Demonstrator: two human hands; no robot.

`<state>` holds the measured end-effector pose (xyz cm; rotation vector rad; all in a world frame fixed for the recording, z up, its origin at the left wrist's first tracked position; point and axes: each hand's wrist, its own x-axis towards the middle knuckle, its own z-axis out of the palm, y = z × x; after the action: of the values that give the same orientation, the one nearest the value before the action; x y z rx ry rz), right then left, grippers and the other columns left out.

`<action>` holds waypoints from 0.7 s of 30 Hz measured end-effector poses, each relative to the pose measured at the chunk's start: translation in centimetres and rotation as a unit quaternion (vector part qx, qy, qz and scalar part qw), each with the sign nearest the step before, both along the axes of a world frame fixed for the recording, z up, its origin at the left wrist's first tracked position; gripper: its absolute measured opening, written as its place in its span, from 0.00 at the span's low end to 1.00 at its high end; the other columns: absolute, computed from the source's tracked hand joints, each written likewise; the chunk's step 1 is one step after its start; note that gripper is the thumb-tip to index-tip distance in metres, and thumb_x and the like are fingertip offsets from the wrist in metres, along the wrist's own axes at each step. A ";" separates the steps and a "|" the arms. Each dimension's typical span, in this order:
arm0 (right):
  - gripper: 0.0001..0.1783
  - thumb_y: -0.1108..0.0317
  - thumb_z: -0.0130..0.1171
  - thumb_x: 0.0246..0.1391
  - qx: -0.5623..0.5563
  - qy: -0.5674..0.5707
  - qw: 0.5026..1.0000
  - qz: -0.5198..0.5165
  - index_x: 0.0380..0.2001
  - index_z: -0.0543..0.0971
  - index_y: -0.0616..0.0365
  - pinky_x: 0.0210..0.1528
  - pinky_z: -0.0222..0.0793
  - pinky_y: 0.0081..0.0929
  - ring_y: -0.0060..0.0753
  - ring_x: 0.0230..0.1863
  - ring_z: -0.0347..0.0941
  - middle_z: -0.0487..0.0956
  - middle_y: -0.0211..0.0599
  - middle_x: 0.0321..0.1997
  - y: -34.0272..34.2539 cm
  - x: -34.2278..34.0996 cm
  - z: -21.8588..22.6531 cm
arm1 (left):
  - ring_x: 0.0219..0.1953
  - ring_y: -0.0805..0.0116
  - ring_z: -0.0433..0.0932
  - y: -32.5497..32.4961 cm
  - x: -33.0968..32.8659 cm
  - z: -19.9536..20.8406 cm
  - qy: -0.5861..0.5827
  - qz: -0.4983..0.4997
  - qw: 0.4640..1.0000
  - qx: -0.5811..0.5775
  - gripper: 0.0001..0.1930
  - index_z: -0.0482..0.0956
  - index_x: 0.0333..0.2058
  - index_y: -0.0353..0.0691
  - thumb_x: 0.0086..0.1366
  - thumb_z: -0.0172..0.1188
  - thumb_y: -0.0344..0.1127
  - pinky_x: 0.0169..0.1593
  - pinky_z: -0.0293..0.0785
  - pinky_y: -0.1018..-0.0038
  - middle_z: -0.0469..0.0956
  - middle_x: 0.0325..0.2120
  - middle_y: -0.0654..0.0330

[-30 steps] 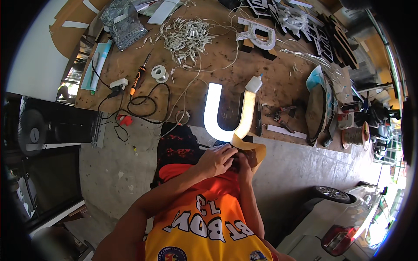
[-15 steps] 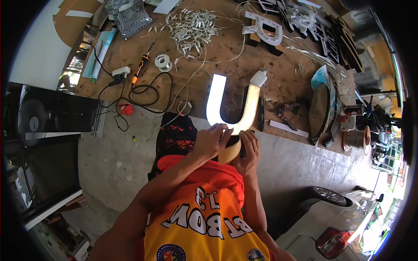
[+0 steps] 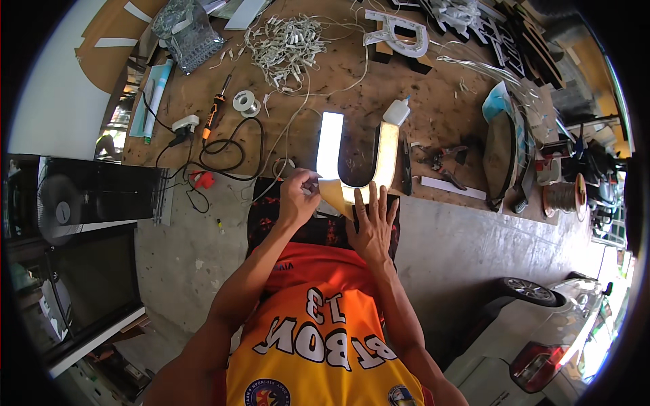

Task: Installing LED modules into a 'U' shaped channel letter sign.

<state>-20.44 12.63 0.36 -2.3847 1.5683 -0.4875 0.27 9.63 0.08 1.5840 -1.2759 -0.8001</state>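
Observation:
A letter U sign (image 3: 330,139) glows bright white on its left arm, while its right arm looks yellowish. It lies at the near edge of the wooden workbench (image 3: 284,135). A strip of tan film (image 3: 333,194) stretches across the curved bottom of the letter. My left hand (image 3: 300,198) pinches the film's left end beside the curve. My right hand (image 3: 371,222) lies flat with fingers spread, its fingertips pressing the lower right of the curve. A small white squeeze bottle (image 3: 397,112) rests near the top of the right arm.
Left on the bench are a soldering iron (image 3: 215,111), a solder spool (image 3: 246,103) and a black cable. Behind lies a heap of white LED modules (image 3: 283,51) and a letter R frame (image 3: 399,34). Pliers (image 3: 443,162) and a white strip (image 3: 452,187) lie on the right.
My left hand has moved left with the film's end, which hung curled below the letter before. My right hand has flattened out onto the letter's curve.

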 end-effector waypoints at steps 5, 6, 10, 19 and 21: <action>0.44 0.61 0.63 0.52 0.004 0.011 1.000 0.009 0.72 0.60 0.46 0.72 0.28 0.72 0.59 0.79 0.38 0.45 0.48 0.79 0.4 1.0 -0.6 | 0.24 0.75 0.75 -0.3 0.4 -0.9 0.036 0.001 0.999 -0.024 0.09 0.81 0.35 0.32 0.56 0.69 0.28 0.30 0.72 0.77 0.77 0.25 0.61; 0.43 0.61 0.63 0.52 0.003 0.018 1.000 0.013 0.72 0.60 0.47 0.71 0.27 0.73 0.59 0.79 0.37 0.44 0.48 0.79 0.4 1.2 -0.7 | 0.24 0.75 0.74 -0.4 0.5 -1.0 0.038 -0.004 0.999 -0.013 0.10 0.81 0.35 0.32 0.55 0.70 0.28 0.30 0.71 0.77 0.77 0.25 0.62; 0.42 0.61 0.63 0.52 -0.014 0.033 0.999 0.029 0.70 0.62 0.48 0.70 0.27 0.77 0.58 0.79 0.36 0.43 0.49 0.79 0.3 2.4 -0.9 | 0.27 0.75 0.73 -0.7 0.9 -0.3 0.056 -0.017 0.998 0.017 0.13 0.82 0.38 0.36 0.53 0.71 0.27 0.32 0.72 0.77 0.76 0.29 0.62; 0.41 0.61 0.64 0.50 0.026 0.036 0.998 0.035 0.68 0.64 0.49 0.70 0.26 0.77 0.56 0.79 0.37 0.44 0.47 0.79 0.2 2.4 -0.5 | 0.30 0.79 0.66 -2.0 1.7 3.9 -0.066 -0.164 0.980 -0.091 0.19 0.83 0.45 0.44 0.52 0.71 0.26 0.35 0.65 0.81 0.71 0.37 0.68; 0.43 0.62 0.65 0.49 0.044 0.025 0.998 0.049 0.69 0.63 0.46 0.70 0.26 0.77 0.54 0.79 0.37 0.44 0.45 0.79 -0.1 2.1 -0.1 | 0.30 0.80 0.65 -2.4 2.1 3.3 -0.065 -0.195 0.974 -0.092 0.18 0.84 0.45 0.43 0.53 0.71 0.26 0.35 0.64 0.81 0.71 0.36 0.69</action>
<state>-18.33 12.56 0.23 -2.4095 1.4543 -0.3327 2.35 7.28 3.43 1.2709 -1.7373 -0.7969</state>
